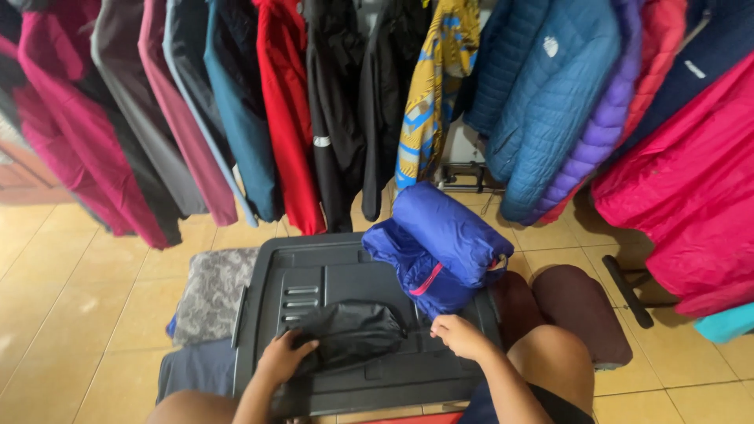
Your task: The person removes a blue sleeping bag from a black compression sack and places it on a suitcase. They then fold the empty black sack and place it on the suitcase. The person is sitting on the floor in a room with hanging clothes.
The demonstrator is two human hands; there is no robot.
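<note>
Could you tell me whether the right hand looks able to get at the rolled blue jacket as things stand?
Probably yes: the right hand lies just below the rolled blue jacket on the dark lid, with nothing between them.

Soft, even daylight; pale sheen on the floor tiles point(71, 298) at lower left; wide-angle bending at edges; sharp throughout.

Black folded pouch point(349, 334) flat on dark bin lid point(314, 275), crumpled, glossy.

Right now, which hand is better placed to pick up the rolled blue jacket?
Right hand, probably: it rests just below the blue jacket on the dark lid, apparently free. Left hand already grips the black bundle.
</note>
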